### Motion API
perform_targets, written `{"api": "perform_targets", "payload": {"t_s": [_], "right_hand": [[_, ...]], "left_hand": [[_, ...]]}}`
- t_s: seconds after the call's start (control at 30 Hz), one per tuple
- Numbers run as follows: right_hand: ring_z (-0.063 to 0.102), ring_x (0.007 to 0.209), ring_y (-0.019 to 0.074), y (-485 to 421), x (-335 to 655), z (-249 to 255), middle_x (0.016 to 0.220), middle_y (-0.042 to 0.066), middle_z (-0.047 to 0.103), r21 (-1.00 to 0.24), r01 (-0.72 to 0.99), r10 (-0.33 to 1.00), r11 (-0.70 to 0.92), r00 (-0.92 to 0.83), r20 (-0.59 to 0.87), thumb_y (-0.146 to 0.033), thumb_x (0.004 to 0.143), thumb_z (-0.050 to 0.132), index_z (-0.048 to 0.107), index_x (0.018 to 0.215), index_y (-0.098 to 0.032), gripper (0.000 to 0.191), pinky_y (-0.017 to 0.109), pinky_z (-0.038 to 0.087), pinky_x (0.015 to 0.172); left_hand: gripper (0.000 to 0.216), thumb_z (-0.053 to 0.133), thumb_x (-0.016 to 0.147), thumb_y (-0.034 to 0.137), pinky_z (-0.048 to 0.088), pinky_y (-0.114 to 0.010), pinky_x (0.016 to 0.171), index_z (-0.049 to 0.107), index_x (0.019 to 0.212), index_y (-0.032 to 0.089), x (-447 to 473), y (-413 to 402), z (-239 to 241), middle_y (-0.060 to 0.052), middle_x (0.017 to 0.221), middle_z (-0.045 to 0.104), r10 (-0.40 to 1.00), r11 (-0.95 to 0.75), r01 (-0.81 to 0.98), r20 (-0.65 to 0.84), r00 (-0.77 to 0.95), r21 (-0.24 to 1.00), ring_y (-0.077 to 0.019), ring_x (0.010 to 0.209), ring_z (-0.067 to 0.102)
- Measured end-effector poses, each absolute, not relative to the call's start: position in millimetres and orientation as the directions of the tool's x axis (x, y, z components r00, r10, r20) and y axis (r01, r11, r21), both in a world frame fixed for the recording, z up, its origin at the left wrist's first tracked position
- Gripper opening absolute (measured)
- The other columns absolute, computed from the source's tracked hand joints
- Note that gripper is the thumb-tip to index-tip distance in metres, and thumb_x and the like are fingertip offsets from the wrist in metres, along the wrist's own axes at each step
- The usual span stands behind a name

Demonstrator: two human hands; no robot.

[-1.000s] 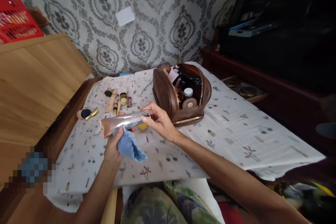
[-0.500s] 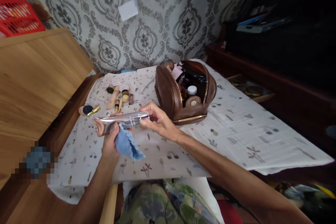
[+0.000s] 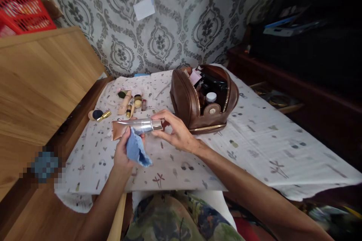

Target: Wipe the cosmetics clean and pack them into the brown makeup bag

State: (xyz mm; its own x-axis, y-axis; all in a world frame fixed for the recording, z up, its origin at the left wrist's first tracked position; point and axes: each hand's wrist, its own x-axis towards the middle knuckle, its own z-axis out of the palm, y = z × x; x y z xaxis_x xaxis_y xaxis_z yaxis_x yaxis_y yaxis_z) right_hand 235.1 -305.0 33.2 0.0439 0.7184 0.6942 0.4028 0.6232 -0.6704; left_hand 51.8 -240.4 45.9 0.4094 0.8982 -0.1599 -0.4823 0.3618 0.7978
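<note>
And here we are over the cloth-covered desk [image 3: 183, 180], where the silver tube [image 3: 138, 125] lies almost level above the surface, cap end to the right, both hands on it! The left hand [image 3: 123, 150] has its grip folded around the tube's body, thumb in front, with a blue cloth [image 3: 137, 150] pinched in there too, its frayed edge hanging below. Over on the other end, the right hand [image 3: 177, 131] keeps a light grip, fingers along the top and thumb underneath, spread just the width of the shiny cap. Right beside that hand stands the brown bag [image 3: 183, 98], unzipped wide, a white-capped container [image 3: 210, 98] peeking out near its front flap. Beyond the tube, a cluster of small cosmetics: a beige tube [image 3: 124, 103], a pot with a pale yellow top [image 3: 137, 103], and, off to the left, a gold stick [image 3: 104, 116] touching a dark round lid [image 3: 97, 114]. Up behind it all, a white card [image 3: 144, 8] sits against the patterned wall [image 3: 161, 41].
</note>
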Motion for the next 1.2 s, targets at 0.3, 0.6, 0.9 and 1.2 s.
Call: {"api": "perform_targets", "payload": {"t_s": [0.3, 0.6, 0.9, 1.2], "right_hand": [[0.047, 0.049, 0.0103, -307.4, 235.4, 44.7, 0.055, -0.006, 0.044, -0.929, 0.216, 0.932, 0.300, 0.141, 0.334, -0.069, 0.091, 0.054, 0.049, 0.069, -0.021, 0.053, 0.025, 0.036, 0.052], [0.059, 0.071, 0.0125, -345.8, 239.0, 58.0, 0.084, -0.002, 0.062, -0.825, 0.235, 0.816, 0.515, 0.159, 0.555, -0.038, 0.091, 0.070, 0.056, 0.122, -0.023, 0.037, 0.026, 0.048, 0.065], [0.064, 0.068, 0.0144, -417.5, 294.7, 67.2, 0.093, 0.004, 0.070, -0.803, 0.314, 0.641, 0.507, 0.485, 0.595, -0.039, 0.095, 0.067, 0.058, 0.119, -0.025, 0.029, 0.028, 0.052, 0.053], [0.058, 0.066, 0.0137, -432.1, 378.6, 114.1, 0.078, -0.001, 0.062, -0.697, 0.698, 0.428, 0.165, 0.586, 0.688, -0.042, 0.087, 0.077, 0.064, 0.104, -0.025, 0.027, 0.028, 0.046, 0.057]], "left_hand": [[0.039, 0.088, 0.068, 0.041, 0.061, -0.030, 0.061, 0.071, 0.099, 0.024, 47.2, -246.5, 44.4, -0.003, 0.091, 0.076, 0.912, 0.114, -0.372, 0.051, 0.406, 0.921, -0.0226, 0.079, 0.075], [0.045, 0.088, 0.067, 0.050, 0.064, -0.036, 0.062, 0.075, 0.103, 0.026, 53.1, -249.3, 58.1, -0.005, 0.093, 0.077, 0.904, 0.058, -0.333, 0.092, 0.417, 0.941, -0.0255, 0.078, 0.074], [0.019, 0.079, 0.080, 0.033, 0.059, -0.028, 0.066, 0.076, 0.093, 0.020, 109.6, -251.6, 86.5, -0.006, 0.082, 0.073, 0.511, -0.517, 0.036, 0.274, 0.815, 0.855, -0.0210, 0.076, 0.069], [0.049, 0.047, 0.099, 0.016, 0.052, -0.022, 0.070, 0.053, 0.146, 0.030, 171.6, -243.9, 100.3, -0.004, 0.094, 0.063, -0.015, -0.994, 0.030, 0.421, 0.907, -0.101, -0.0134, 0.075, 0.063]]}}
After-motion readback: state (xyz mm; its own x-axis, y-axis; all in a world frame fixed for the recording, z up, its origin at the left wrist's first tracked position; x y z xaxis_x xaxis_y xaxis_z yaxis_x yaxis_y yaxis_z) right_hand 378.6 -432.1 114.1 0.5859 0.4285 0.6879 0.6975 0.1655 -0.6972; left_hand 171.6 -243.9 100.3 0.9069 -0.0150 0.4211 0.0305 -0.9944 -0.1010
